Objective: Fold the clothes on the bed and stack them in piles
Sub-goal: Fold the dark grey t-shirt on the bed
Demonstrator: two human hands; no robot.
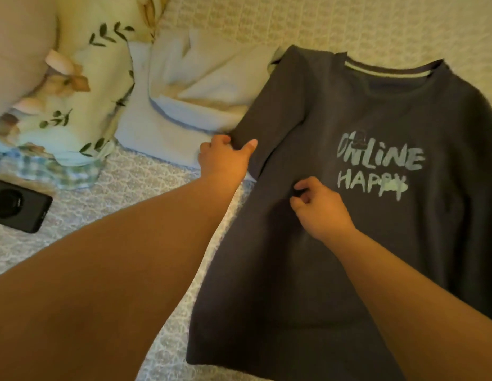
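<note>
Covering the scene: bed (pixel 376 26), patterned cover. Dark T-shirt (pixel 335 243), front up, "ONLINE HAPPY" print beyond the right fingers, spread flat on the bed. White folded cloth (pixel 200 86), just beyond the left fingers. Floral fabric (pixel 82 86), farther left. Black phone (pixel 16 206), well left. Left hand (pixel 225 158): fingers clamped on sleeve edge. Right hand (pixel 319 207): fingers pinching shirt front

Dark grey T-shirt (pixel 335 243): spread front-up on the bed (pixel 156 193), pale "ONLINE HAPPY" print on the chest, striped collar at the far end. Its left sleeve is folded onto the body. White folded clothes (pixel 189 86) lie just beyond that sleeve.
</note>
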